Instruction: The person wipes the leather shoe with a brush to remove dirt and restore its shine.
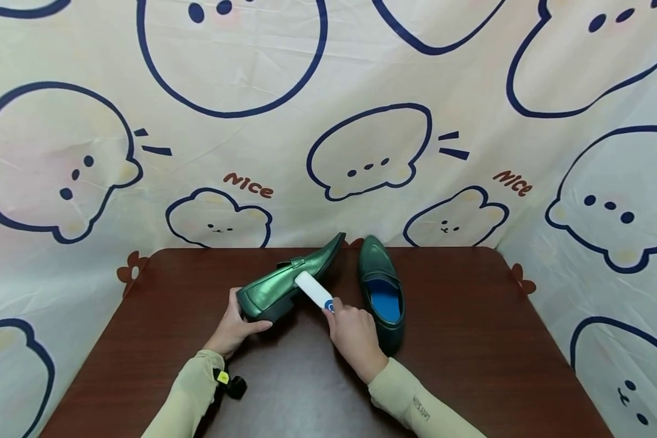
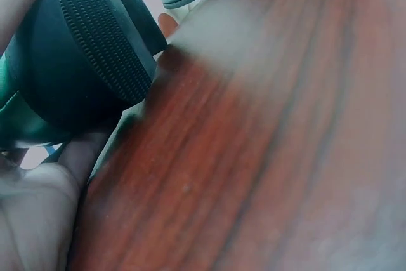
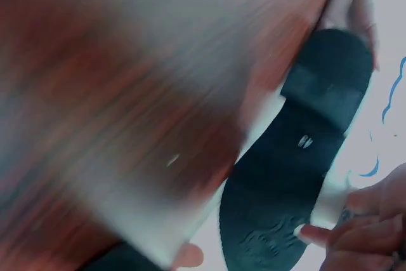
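The left hand (image 1: 235,325) grips the heel of a shiny green leather loafer (image 1: 276,289), toe toward two o'clock. The right hand (image 1: 356,334) pinches a white oblong tool (image 1: 313,290) over its side. At three o'clock stands a dark-green, blue-lined loafer (image 1: 376,267). The right wrist view reveals the held shoe's embossed sole (image 3: 279,185), hidden from the head view.
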